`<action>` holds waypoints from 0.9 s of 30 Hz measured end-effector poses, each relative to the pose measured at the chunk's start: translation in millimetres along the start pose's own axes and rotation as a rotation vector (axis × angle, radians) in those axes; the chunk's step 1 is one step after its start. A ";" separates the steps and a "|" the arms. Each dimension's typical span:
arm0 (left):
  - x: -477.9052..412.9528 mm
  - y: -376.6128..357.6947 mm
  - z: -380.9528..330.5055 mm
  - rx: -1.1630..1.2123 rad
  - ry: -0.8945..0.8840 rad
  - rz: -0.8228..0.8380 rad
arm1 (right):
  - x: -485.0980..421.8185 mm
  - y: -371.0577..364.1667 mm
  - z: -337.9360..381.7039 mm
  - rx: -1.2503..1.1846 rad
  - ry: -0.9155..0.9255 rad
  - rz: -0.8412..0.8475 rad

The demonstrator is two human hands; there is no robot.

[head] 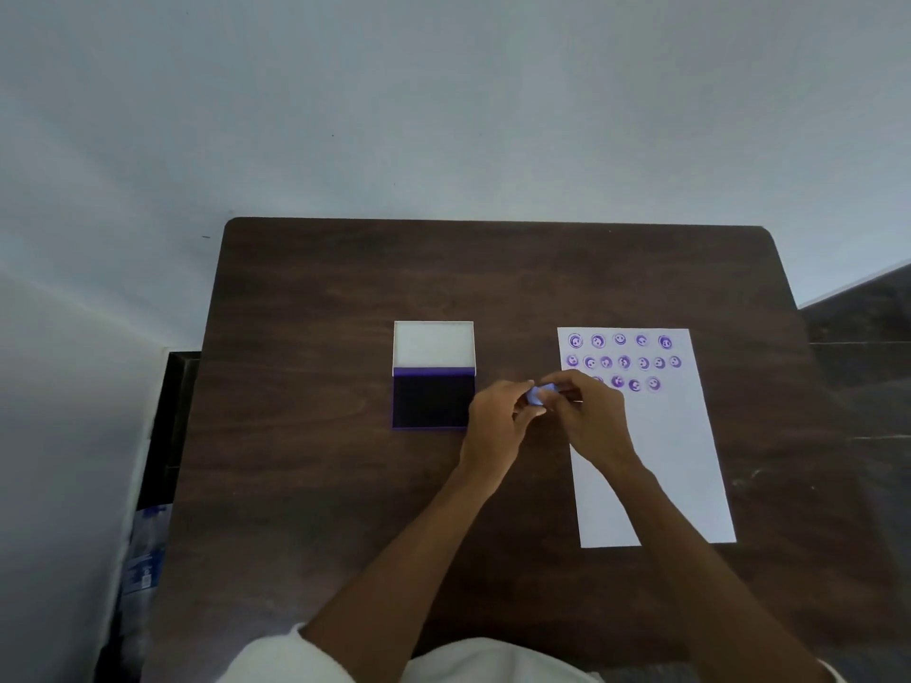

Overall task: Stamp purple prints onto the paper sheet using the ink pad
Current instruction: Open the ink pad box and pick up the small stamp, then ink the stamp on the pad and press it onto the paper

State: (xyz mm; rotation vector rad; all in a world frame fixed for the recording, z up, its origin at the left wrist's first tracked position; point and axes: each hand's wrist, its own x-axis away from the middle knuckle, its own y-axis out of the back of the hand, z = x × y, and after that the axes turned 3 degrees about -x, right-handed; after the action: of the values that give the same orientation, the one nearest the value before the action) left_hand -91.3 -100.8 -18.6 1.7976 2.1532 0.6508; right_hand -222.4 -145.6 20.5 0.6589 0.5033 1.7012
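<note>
A white paper sheet [675, 465] lies on the right of the dark wooden table [315, 337], with three rows of several round purple smiley prints [623, 362] near its top. The open ink pad [433, 397] sits left of it, its dark purple pad facing up and its white lid [433, 343] folded back. Between pad and paper, my left hand [495, 426] and my right hand [589, 416] meet above the table. Both pinch a small light-purple stamp [538, 392], mostly hidden by the fingers. My right hand covers part of the third row of prints.
The table's far edge stands against a pale wall [443, 115]. A dark gap [162, 436] and a blue-and-white package [145, 549] lie left of the table. Dark flooring [867, 337] shows at the right.
</note>
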 end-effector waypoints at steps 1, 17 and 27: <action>-0.4 -0.6 -1.2 0.023 0.025 -0.006 | 0.1 1.2 0.4 -0.010 -0.018 -0.005; 0.7 -27.1 -1.5 -0.080 0.128 -0.073 | 6.5 23.4 -1.9 -0.139 -0.162 -0.057; 4.6 84.3 20.5 -0.211 -0.181 -0.311 | 8.3 -3.9 41.5 -0.138 -0.009 0.012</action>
State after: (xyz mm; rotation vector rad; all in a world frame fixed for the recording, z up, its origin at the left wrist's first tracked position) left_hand -10.1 -81.6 5.8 1.3250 2.0917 0.5883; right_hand -193.3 -137.3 50.3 0.5706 0.3729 1.7267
